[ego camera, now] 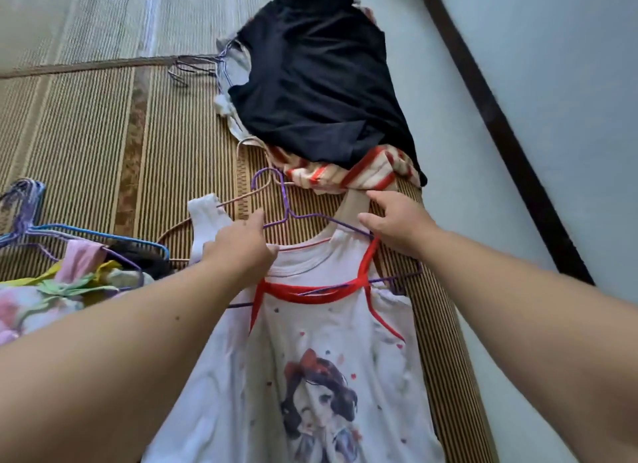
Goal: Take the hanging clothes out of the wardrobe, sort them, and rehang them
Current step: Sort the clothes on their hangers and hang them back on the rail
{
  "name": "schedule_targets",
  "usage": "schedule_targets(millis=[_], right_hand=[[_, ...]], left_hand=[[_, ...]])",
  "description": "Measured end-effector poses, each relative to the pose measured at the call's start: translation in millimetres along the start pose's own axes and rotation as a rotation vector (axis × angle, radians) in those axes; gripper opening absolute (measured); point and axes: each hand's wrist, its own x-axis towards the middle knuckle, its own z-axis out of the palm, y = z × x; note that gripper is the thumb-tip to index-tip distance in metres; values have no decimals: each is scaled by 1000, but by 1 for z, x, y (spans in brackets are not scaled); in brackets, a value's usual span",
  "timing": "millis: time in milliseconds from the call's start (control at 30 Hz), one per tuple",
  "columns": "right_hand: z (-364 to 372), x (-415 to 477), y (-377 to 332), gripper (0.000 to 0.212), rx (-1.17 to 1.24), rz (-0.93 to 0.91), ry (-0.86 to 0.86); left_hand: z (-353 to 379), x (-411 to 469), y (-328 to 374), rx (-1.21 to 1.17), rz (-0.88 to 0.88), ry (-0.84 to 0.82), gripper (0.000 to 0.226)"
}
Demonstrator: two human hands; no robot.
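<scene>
My left hand [241,248] is gripping the white top [321,324] at the collar; my right hand [397,224] is pinching the beige strap [352,205] above.

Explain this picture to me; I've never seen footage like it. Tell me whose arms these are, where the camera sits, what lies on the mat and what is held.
No machine here: these are a person's bare arms, filmed by one wide-angle camera on their head, looking down. On the woven mat lie a black garment atop a red-striped garment and, at left, a colourful pile with wire hangers. The left hand grips the neckline of a white top hung on a purple hanger. The right hand touches its other shoulder; whether it grips is unclear.
</scene>
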Motion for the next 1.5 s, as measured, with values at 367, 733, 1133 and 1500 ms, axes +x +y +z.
schedule_targets(millis=[367, 733, 1133, 1500], right_hand=[[48, 53, -17, 33, -176, 158, 96], [21, -47, 1, 21, 294, 79, 59], [-65, -166, -33, 25, 505, 112, 20], [-81, -227, -68, 17, 571, 92, 78]], left_hand=[[33, -9, -23, -205, 193, 227, 20], [1, -51, -37, -272, 344, 365, 9], [-91, -132, -8, -221, 518, 443, 11], [-128, -179, -17, -67, 497, 535, 44]])
